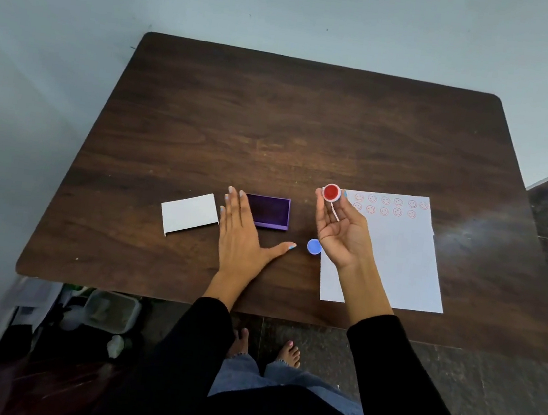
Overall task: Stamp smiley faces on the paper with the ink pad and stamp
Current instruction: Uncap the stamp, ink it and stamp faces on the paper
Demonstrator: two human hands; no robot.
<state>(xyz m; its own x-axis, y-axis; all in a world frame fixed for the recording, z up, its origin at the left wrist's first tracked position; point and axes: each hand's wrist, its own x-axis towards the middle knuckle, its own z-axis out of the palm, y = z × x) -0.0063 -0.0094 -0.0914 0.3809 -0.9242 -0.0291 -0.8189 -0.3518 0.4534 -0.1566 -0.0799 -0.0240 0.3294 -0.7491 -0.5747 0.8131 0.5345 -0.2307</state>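
My right hand (342,231) is raised palm up over the left edge of the white paper (401,257), pinching a small round stamp (331,192) whose red face points up at me. Two rows of several red smiley faces (390,206) run along the paper's top. The open purple ink pad (270,212) sits left of that hand. My left hand (241,234) lies flat on the table with fingers spread, its fingertips touching the pad's left edge. A small blue cap (314,246) rests on the table between my hands.
The ink pad's white lid (190,214) lies to the left of my left hand. The dark wooden table (293,123) stands against a pale wall. Under its left front corner sit a plastic container (111,311) and other clutter. My bare feet show below.
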